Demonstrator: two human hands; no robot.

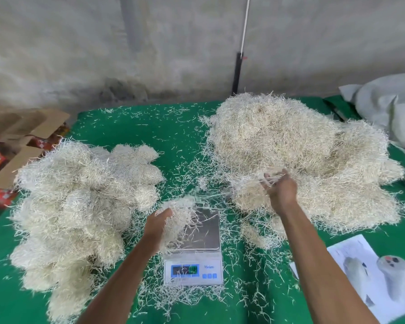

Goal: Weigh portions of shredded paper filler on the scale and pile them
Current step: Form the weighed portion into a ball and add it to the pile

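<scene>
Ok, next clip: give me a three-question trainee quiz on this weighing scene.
1. True or false: the scale sits between the two piles.
2. Which hand holds the clump over the scale's platform? A) left hand B) right hand
3. Fill in: the printed sheet lies to the person's ____.

Key: 1 true; 2 A; 3 right. The right hand reaches into the big pile; the lumpy pile lies on the left.

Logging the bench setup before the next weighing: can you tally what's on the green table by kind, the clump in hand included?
Large heaps of shredded paper: 2, left heap, right heap
Handheld clump of filler: 1, clump in the left hand
Digital scale: 1, scale
Printed sheet: 1, sheet
Total: 5
The right hand pinches strands at the right heap.
</scene>
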